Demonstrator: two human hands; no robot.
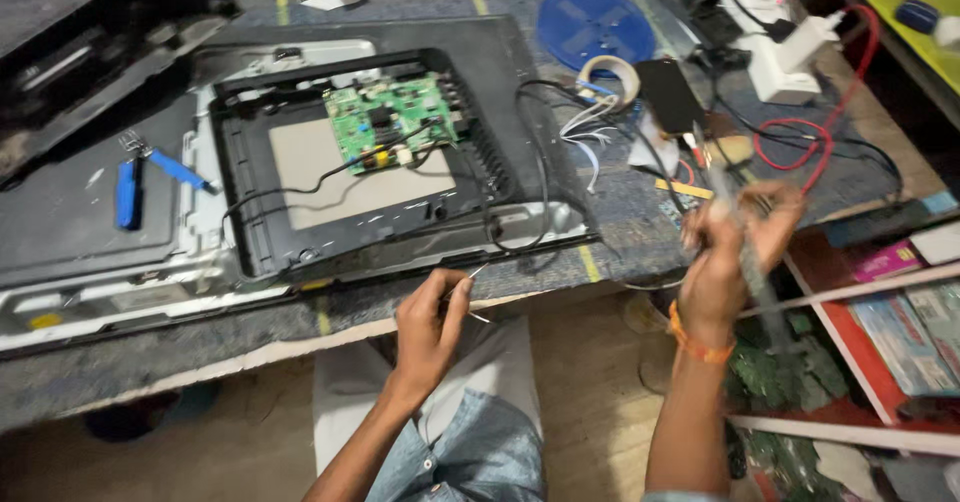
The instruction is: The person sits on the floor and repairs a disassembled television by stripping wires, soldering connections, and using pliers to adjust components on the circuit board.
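Note:
My left hand is at the near edge of the workbench, pinching a thin silver wire between thumb and fingers. My right hand is raised to the right of the bench, closed around a long thin tool that is blurred; it looks like a soldering iron or screwdriver. An opened flat-screen set lies face down before me, its back removed, with a green circuit board and black cables exposed.
Blue-handled pliers lie on the panel at left. A black back cover sits far left. A blue round lid, a tape roll, red wires, white adapters and shelves with boards crowd the right.

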